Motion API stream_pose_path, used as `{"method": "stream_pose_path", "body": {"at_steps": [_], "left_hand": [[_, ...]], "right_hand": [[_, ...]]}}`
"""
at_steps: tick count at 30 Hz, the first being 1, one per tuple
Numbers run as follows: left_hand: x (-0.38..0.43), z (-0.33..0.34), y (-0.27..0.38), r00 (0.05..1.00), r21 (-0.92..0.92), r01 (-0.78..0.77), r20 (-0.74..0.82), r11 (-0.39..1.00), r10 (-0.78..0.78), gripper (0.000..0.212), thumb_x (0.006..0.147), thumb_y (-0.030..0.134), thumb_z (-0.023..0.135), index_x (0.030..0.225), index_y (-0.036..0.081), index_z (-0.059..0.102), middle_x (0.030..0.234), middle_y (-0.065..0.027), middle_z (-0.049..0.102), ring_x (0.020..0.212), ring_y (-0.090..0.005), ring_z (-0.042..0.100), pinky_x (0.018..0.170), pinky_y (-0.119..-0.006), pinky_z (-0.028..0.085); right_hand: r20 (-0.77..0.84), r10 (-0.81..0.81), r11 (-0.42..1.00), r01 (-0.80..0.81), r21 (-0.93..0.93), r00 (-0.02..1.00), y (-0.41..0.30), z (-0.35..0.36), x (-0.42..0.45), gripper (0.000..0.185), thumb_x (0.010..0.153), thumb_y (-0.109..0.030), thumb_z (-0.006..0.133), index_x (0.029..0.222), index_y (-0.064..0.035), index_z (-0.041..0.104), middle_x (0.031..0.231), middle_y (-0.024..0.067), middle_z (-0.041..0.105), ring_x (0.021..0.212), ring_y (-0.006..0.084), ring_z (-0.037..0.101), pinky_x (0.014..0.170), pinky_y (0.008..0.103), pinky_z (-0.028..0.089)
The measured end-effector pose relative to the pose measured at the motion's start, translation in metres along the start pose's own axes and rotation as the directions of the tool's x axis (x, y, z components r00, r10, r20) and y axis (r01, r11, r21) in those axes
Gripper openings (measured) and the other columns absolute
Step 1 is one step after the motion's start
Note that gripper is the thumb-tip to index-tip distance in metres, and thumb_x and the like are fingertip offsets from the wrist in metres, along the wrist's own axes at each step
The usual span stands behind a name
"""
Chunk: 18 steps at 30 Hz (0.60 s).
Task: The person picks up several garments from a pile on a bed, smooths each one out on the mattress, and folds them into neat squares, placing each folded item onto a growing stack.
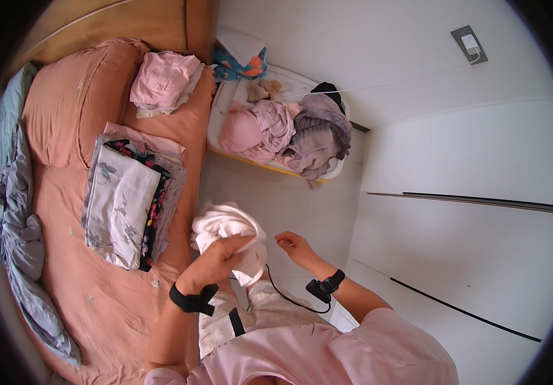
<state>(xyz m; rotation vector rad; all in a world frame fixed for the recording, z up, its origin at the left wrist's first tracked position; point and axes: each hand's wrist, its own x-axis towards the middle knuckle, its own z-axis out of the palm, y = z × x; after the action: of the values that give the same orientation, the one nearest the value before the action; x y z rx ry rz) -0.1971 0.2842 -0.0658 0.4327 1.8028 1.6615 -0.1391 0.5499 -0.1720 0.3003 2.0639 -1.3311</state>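
Observation:
My left hand (219,260) grips a bunched white garment (233,226), which hangs in folds over the floor at the bed's edge. To the right of the garment, my right hand (293,244) is apart from it, fingers slightly curled with nothing between them. On the bed at the left lies a stack of folded clothes, topped by a white garment with grey flower print (120,202); a dark floral one (154,216) shows beneath. A folded pink garment (163,77) rests on paler cloth near the pillow.
A white tub (336,168) holds rumpled pink and grey-purple clothes (317,130). The orange bed (65,269) bears a large pillow (69,106) and a crumpled grey cover (21,240). White cabinet fronts (440,240) stand at the right. A thin cable runs from a wall charger (470,44) across the tub.

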Motion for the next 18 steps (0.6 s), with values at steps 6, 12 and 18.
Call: {"method": "stream_pose_path", "body": {"at_steps": [6,12,18], "left_hand": [[-0.063,0.025,0.069,0.967,0.162,-0.210,0.181,0.964,0.180,0.046,0.062,-0.012,0.055,0.105,0.003,0.059,0.072,-0.0142,0.052,0.070,-0.0311,0.052,0.065,-0.037,0.043],[-0.140,0.040,0.106,0.993,0.293,-0.121,0.027,0.948,0.118,0.039,0.064,-0.009,0.055,0.099,0.005,0.063,0.067,-0.0107,0.048,0.068,-0.0269,0.050,0.066,-0.036,0.040],[-0.273,0.074,0.081,0.929,0.137,0.095,-0.368,0.986,-0.038,0.040,0.064,-0.015,0.050,0.097,0.003,0.064,0.076,-0.0106,0.055,0.075,-0.0260,0.055,0.072,-0.032,0.042]], "right_hand": [[0.150,0.150,0.938,-0.188,0.291,0.977,-0.045,0.012,0.024,0.037,0.091,-0.031,0.047,0.114,-0.0020,0.052,0.104,0.0066,0.057,0.094,0.0124,0.053,0.085,0.0266,0.041],[0.535,0.121,0.811,-0.394,0.432,0.836,-0.085,0.083,0.026,0.046,0.081,-0.025,0.058,0.119,-0.0008,0.046,0.104,0.0093,0.057,0.090,0.0148,0.056,0.078,0.0277,0.047],[0.521,-0.194,0.830,-0.144,0.539,0.831,-0.177,0.078,-0.027,0.048,0.079,-0.024,0.063,0.119,-0.0020,0.046,0.107,0.0064,0.056,0.092,0.0134,0.056,0.080,0.0277,0.046]]}}
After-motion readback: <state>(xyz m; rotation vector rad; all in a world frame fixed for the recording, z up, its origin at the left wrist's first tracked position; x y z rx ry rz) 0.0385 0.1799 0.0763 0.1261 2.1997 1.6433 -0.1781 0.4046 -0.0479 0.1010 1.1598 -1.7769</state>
